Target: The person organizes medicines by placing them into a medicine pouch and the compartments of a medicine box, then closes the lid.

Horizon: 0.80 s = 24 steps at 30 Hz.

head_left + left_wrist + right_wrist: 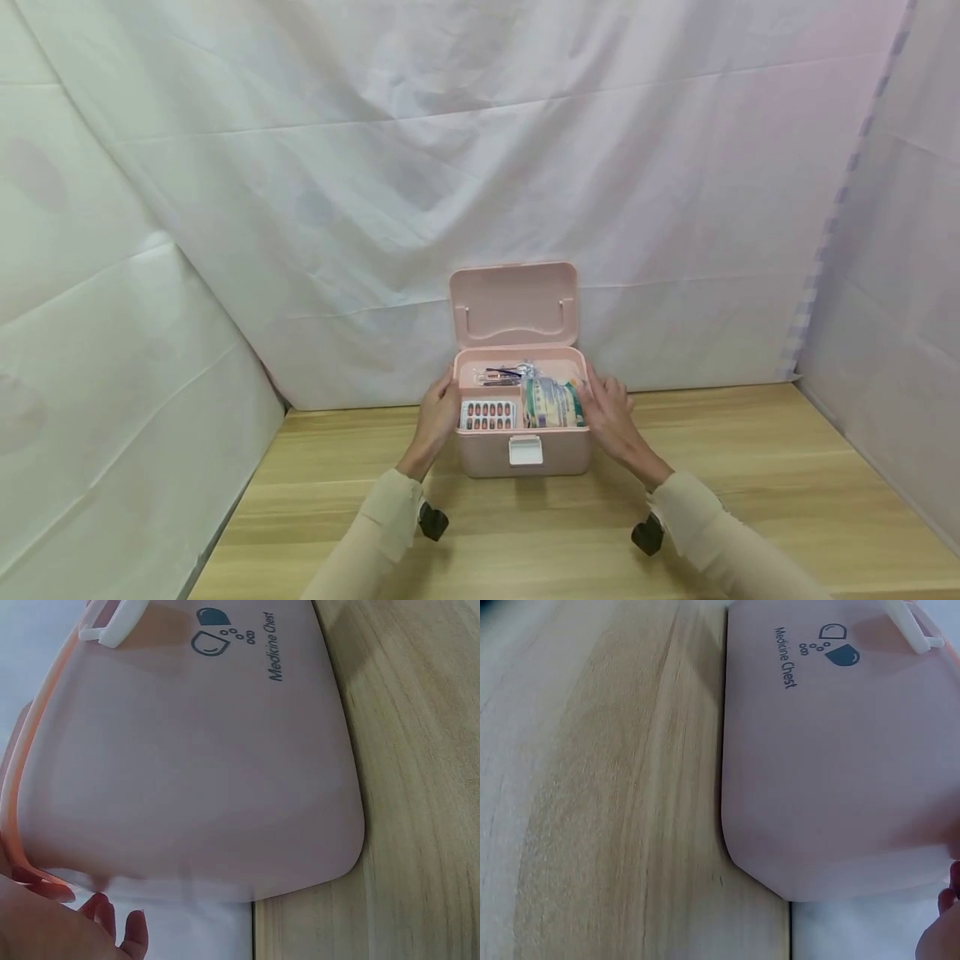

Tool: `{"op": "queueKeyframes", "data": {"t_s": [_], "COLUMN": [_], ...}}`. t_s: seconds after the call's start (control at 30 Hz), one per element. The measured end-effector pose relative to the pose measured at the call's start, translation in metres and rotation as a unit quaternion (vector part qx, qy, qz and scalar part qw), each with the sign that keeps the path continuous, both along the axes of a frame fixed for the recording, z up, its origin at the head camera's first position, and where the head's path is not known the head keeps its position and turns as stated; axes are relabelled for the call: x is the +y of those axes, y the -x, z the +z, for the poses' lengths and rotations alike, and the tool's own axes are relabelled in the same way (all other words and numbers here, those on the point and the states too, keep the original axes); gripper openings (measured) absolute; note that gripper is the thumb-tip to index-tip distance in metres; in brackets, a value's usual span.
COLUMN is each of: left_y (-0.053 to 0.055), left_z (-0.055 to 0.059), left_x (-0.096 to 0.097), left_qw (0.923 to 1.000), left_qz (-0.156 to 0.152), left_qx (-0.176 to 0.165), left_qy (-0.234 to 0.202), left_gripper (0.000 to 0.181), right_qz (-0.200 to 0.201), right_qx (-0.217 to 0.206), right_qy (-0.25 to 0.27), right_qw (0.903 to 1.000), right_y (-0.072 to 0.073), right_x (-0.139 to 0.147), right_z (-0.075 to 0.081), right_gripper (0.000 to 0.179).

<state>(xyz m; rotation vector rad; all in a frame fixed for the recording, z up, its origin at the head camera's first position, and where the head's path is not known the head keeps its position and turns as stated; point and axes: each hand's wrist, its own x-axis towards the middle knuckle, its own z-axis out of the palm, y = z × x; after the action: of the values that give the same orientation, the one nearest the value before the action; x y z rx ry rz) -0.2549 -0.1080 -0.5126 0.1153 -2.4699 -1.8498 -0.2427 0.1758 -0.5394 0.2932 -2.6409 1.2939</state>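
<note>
A pink medicine chest stands on the table with its lid raised against the back cloth. My left hand grips its left rim; in the left wrist view some fingertips curl below the rim. At the opposite side my right hand holds the right rim, mostly cut off in the right wrist view. Inside the chest's top section lie a blister pack of red and dark capsules, a white, yellow and green plastic packet, and small clear-wrapped items too small to make out.
The wood-grain table extends in front and to both sides. White cloth hangs close behind the chest, with more cloth walls at left and right. A white latch hangs on the chest's front.
</note>
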Motion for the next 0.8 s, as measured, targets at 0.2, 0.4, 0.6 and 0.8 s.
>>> {"op": "queueKeyframes", "data": {"t_s": [0.2, 0.4, 0.6, 0.8], "left_y": [0.0, 0.001, 0.01, 0.024], "left_z": [-0.002, -0.002, 0.002, 0.004], "left_x": [-0.001, -0.003, -0.008, -0.003], "left_qw": [1.0, 0.9999, 0.9985, 0.9949], "left_qz": [0.0, -0.006, -0.043, -0.061], "left_qx": [-0.007, -0.003, -0.034, -0.065], "left_qy": [0.001, -0.01, -0.001, -0.048], "left_gripper": [0.047, 0.046, 0.053, 0.065], "right_qz": [0.002, 0.01, 0.024, 0.026], "right_qx": [-0.011, -0.015, -0.06, -0.182], "right_qy": [0.014, 0.028, 0.062, 0.175], "right_qw": [0.9998, 0.9994, 0.996, 0.9673], "right_y": [-0.002, -0.003, 0.011, 0.034], "right_x": [0.0, 0.004, 0.007, 0.003], "right_z": [-0.002, 0.001, 0.014, 0.024], "right_gripper": [0.07, 0.067, 0.067, 0.073]}}
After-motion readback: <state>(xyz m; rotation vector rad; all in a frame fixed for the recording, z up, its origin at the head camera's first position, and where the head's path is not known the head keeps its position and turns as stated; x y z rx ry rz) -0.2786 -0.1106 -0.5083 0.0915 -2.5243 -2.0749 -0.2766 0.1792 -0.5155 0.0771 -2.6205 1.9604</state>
